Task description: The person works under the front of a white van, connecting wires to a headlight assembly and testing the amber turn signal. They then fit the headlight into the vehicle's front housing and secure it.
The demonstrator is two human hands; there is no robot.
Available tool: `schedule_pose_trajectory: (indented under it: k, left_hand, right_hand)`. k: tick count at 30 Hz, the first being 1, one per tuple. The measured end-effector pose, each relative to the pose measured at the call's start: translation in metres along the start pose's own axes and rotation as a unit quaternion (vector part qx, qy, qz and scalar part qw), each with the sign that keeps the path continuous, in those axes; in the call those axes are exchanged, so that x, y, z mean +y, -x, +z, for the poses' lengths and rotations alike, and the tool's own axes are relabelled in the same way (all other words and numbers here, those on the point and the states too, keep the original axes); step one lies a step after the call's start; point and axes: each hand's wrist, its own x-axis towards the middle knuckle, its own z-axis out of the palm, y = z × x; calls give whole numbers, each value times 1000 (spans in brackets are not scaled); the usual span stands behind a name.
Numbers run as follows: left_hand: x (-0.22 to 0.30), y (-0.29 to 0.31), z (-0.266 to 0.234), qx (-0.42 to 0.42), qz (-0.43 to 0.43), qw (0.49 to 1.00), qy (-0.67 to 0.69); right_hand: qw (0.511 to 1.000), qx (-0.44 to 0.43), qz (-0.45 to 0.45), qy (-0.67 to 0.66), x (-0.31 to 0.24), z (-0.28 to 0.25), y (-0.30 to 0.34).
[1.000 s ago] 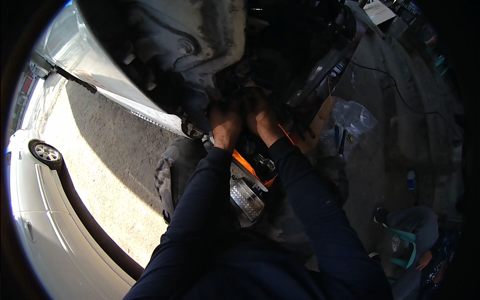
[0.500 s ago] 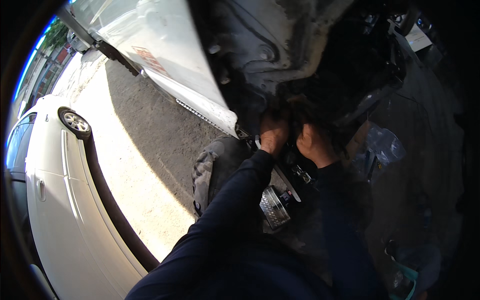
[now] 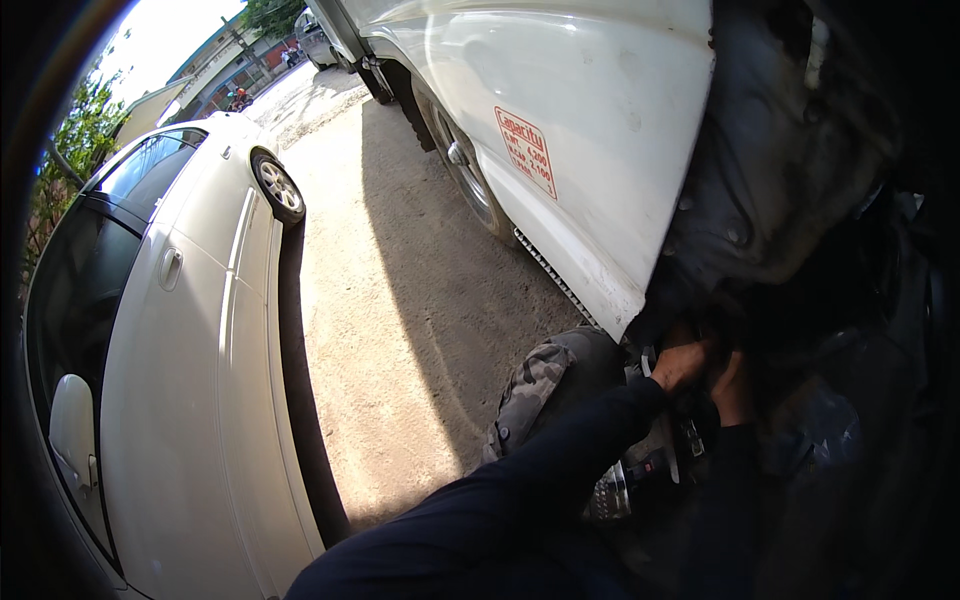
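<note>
Rough grey concrete makes up the ground [image 3: 350, 350], split by a slanting shadow edge: bright sun lies on the side of the pale car [image 3: 170, 400], shade on the side of the white vehicle [image 3: 600, 200]. A narrow, darker band of shadow runs along the foot of the pale car, whose door handle, side mirror [image 3: 74, 430] and spoked wheel [image 3: 278, 186] face the gap. Across it, the white vehicle's panel carries a red-printed block [image 3: 526, 152] and leans outward above a wheel [image 3: 458, 160]. Farther back, the open lane leads to a grey vehicle [image 3: 318, 45], low buildings [image 3: 215, 75] and green trees [image 3: 85, 150] under a bright sky.

Deep shade fills the near right. There the vehicle's dirty metal underside [image 3: 750, 190] hangs beyond the panel edge, and below it both hands reach into a dark recess. The left hand [image 3: 683, 365] and right hand [image 3: 732, 390] are close together, wrists showing; their fingers are lost in the dark, so I cannot tell whether either is closed or gripping something. A camouflage trouser leg [image 3: 535, 390] is bent beside the left sleeve. Below the hands sits a shiny patterned piece [image 3: 608, 493]; a clear plastic bag [image 3: 828, 420] lies off to the right.
</note>
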Motion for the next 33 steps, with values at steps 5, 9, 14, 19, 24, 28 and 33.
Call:
schedule_pose_trajectory:
  k: [5,9,14,19,24,28,33]
  left_hand:
    - [-6,-6,4,69,-1,997,24]
    - [-11,-4,22,180,55,975,-119]
    - [-12,-7,33,200,-6,977,-79]
    - [-12,-14,25,268,41,961,-51]
    - [-10,-14,21,236,3,972,4]
    - [-4,-15,16,228,-4,973,-27]
    - [9,-14,0,190,-72,975,91]
  right_hand:
    - [997,26,-3,70,-13,-1,-1]
    - [996,82,-21,31,-16,6,-7]
    - [993,118,1,1,3,19,-8]
    - [992,110,62,22,35,34,-6]
    - [990,91,104,33,63,47,-1]
    - [989,73,123,26,79,48,2]
    - [990,70,123,12,73,46,0]
